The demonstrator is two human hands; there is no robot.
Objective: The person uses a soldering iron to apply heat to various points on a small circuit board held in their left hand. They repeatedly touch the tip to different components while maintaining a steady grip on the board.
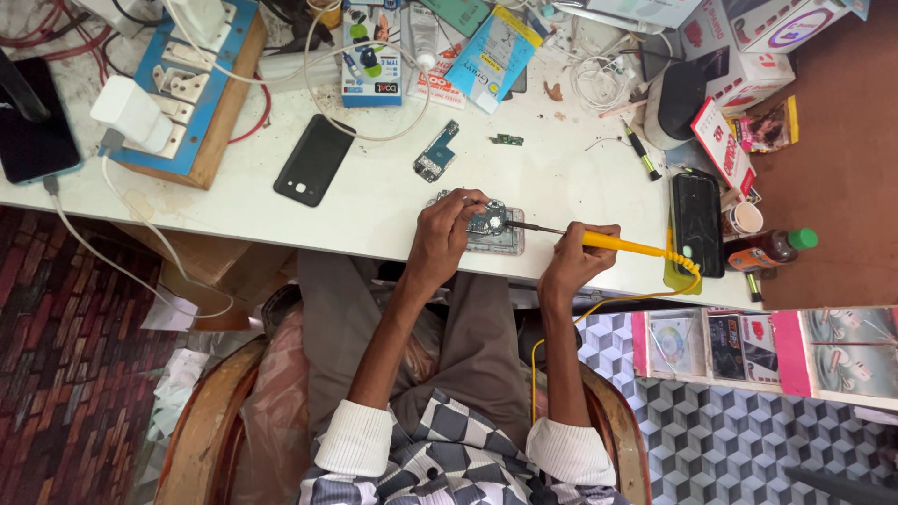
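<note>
Nearest the person, at the bench's (393, 224) front edge, the right hand (572, 262) is clamped around a yellow soldering iron (613, 244), tip aimed toward 9 o'clock at an opened phone (486, 226). The left hand (444, 234) rests on that phone, fingers closed over it, apparently to steady it. At 3 o'clock lies a dark phone (698, 223). Farther off, toward 11 o'clock, a black back cover (313, 159) and loose circuit board (436, 152) lie set aside; beyond them, a socket board (192, 84).
</note>
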